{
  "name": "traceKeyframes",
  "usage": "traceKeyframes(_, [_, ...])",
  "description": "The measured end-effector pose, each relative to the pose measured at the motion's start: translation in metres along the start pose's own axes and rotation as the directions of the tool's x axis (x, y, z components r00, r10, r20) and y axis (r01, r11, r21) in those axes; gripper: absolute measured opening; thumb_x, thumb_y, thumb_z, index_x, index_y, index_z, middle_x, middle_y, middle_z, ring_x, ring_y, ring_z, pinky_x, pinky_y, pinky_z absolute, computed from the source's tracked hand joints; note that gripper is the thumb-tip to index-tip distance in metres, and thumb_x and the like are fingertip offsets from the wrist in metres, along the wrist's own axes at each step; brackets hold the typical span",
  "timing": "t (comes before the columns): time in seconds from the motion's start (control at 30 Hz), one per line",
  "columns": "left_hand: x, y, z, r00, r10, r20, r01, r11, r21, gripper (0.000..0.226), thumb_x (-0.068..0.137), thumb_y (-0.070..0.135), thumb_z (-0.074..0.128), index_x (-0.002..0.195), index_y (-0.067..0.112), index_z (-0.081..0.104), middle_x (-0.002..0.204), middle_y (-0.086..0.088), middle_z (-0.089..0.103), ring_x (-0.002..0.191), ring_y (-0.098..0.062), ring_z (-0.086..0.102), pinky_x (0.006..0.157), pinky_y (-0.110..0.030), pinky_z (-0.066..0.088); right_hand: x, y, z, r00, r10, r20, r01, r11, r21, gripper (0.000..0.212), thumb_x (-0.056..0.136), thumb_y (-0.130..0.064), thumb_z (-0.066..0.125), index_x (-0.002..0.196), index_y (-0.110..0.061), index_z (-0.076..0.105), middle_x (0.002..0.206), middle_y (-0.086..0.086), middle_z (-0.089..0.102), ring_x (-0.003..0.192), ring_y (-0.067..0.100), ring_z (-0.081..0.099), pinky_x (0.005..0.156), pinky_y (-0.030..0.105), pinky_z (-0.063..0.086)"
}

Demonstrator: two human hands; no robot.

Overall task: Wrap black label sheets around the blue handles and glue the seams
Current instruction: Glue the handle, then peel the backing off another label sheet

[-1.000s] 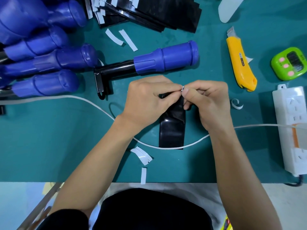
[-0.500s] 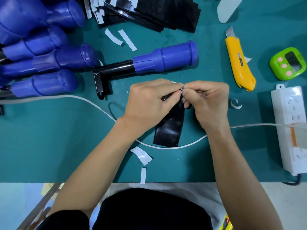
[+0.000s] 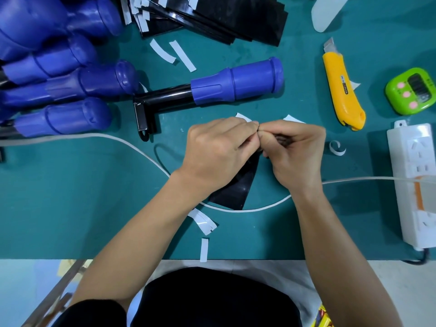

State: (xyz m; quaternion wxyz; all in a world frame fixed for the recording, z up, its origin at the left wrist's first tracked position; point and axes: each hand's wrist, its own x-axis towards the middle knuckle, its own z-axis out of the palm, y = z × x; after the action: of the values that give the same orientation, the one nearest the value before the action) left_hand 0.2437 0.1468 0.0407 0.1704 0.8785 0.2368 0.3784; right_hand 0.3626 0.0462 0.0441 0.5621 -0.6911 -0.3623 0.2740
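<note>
- Left hand (image 3: 217,152) and right hand (image 3: 295,152) meet at mid-frame. Their fingers are curled, and both pinch the top end of a black sheet (image 3: 238,187), fingertips touching each other.
- White tips (image 3: 244,117) poke out above the knuckles of each hand; I cannot tell which fingers hold them.
- Lowest on the green mat (image 3: 70,208), by its near edge, lie loose white strips (image 3: 204,250), one straight and one bent just above it.
- The sheet slants down and left from the pinch. Its lower edge lies on a white cable (image 3: 259,209), and the left wrist partly covers it.
- The cable crosses the whole frame from left to right, passing under both forearms.
- At the right edge lies a white power strip (image 3: 412,185), with a small paper curl (image 3: 337,148) between it and the right hand.
- Above the hands, one blue handle (image 3: 236,82) on a black tube (image 3: 165,99) lies alone, apart from the hands.
- Right of it lie a yellow knife (image 3: 342,90) and a green timer (image 3: 412,90).
- At upper left, more handles (image 3: 66,79) are piled side by side.
- At top centre is a fanned stack (image 3: 212,17) of black sheets, with two white slips (image 3: 182,56) just below it.
</note>
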Motion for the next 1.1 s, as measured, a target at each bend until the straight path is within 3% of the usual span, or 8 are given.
traceKeyframes(0.23, [0.003, 0.002, -0.003, 0.968, -0.243, 0.069, 0.252, 0.946, -0.206, 0.011, 0.078, -0.003, 0.077, 0.077, 0.007, 0.083, 0.073, -0.003, 0.077, 0.064, -0.021, 0.072, 0.057, -0.033, 0.057, -0.001, 0.002, -0.002, 1.0, 0.006, 0.001, -0.006, 1.0, 0.005, 0.023, 0.086, 0.004, 0.064, 0.081, -0.015, 0.076, 0.066, -0.011, 0.067, 0.055, 0.004, 0.058, 0.056, 0.018, 0.046])
traceKeyframes(0.37, [0.008, 0.003, -0.006, 0.861, -0.455, 0.228, 0.509, 0.788, -0.346, 0.013, 0.079, 0.002, 0.076, 0.083, 0.012, 0.084, 0.078, 0.003, 0.077, 0.069, -0.011, 0.072, 0.063, -0.03, 0.057, 0.001, 0.002, -0.002, 1.0, 0.024, -0.011, -0.023, 0.998, 0.055, 0.026, 0.087, 0.008, 0.064, 0.082, -0.015, 0.076, 0.065, -0.005, 0.068, 0.054, 0.001, 0.058, 0.055, 0.015, 0.047])
traceKeyframes(0.47, [0.011, 0.004, -0.008, 0.804, -0.523, 0.282, 0.594, 0.689, -0.416, 0.013, 0.079, 0.015, 0.074, 0.085, 0.024, 0.082, 0.077, 0.012, 0.077, 0.066, -0.002, 0.068, 0.062, -0.022, 0.054, 0.002, 0.001, -0.003, 1.0, 0.023, -0.018, -0.022, 0.999, 0.043, 0.024, 0.088, 0.006, 0.064, 0.081, -0.014, 0.076, 0.066, -0.005, 0.067, 0.054, 0.001, 0.058, 0.055, 0.015, 0.047])
traceKeyframes(0.63, [0.015, 0.005, -0.013, 0.775, -0.502, 0.385, 0.632, 0.642, -0.435, 0.028, 0.081, 0.013, 0.087, 0.089, 0.038, 0.077, 0.081, 0.023, 0.076, 0.069, 0.001, 0.07, 0.065, -0.019, 0.055, 0.0, 0.002, -0.003, 0.999, -0.019, -0.029, 0.019, 1.0, 0.005, 0.021, 0.09, 0.003, 0.065, 0.083, -0.012, 0.079, 0.065, -0.002, 0.067, 0.053, 0.014, 0.058, 0.054, 0.018, 0.045])
traceKeyframes(0.77, [0.018, 0.003, -0.015, 0.762, -0.496, 0.417, 0.646, 0.63, -0.432, 0.027, 0.082, 0.012, 0.086, 0.091, 0.037, 0.078, 0.084, 0.019, 0.078, 0.074, -0.016, 0.076, 0.072, -0.029, 0.062, 0.0, 0.002, -0.004, 0.999, -0.013, -0.035, 0.013, 1.0, 0.002, 0.021, 0.09, 0.003, 0.066, 0.084, -0.013, 0.079, 0.066, -0.004, 0.067, 0.053, 0.015, 0.058, 0.053, 0.021, 0.046])
traceKeyframes(0.9, [0.018, 0.001, -0.015, 0.753, -0.506, 0.421, 0.657, 0.606, -0.448, 0.023, 0.086, 0.008, 0.08, 0.095, 0.03, 0.079, 0.086, 0.018, 0.078, 0.081, -0.013, 0.078, 0.078, -0.028, 0.063, 0.002, 0.003, -0.005, 0.999, 0.011, -0.051, -0.009, 0.999, 0.04, 0.023, 0.088, 0.002, 0.065, 0.083, -0.016, 0.079, 0.067, -0.004, 0.066, 0.053, 0.006, 0.057, 0.053, 0.019, 0.046])
traceKeyframes(1.0, [0.018, 0.002, -0.012, 0.756, -0.533, 0.38, 0.655, 0.614, -0.44, 0.021, 0.088, 0.003, 0.076, 0.093, 0.023, 0.08, 0.085, 0.016, 0.078, 0.079, -0.005, 0.076, 0.076, -0.022, 0.059, 0.003, 0.003, -0.005, 0.998, 0.013, -0.058, -0.011, 0.999, 0.039, 0.02, 0.086, 0.001, 0.065, 0.092, -0.016, 0.076, 0.068, -0.001, 0.066, 0.052, 0.007, 0.057, 0.05, 0.023, 0.046])
traceKeyframes(1.1, [0.018, 0.003, -0.011, 0.757, -0.54, 0.368, 0.653, 0.612, -0.446, 0.022, 0.088, 0.002, 0.075, 0.086, 0.024, 0.079, 0.08, 0.014, 0.077, 0.073, -0.004, 0.073, 0.073, -0.021, 0.056, 0.004, 0.004, -0.005, 0.998, 0.027, -0.056, -0.024, 0.998, 0.063, 0.021, 0.086, 0.001, 0.065, 0.087, -0.016, 0.077, 0.066, -0.001, 0.066, 0.052, 0.005, 0.057, 0.051, 0.022, 0.046])
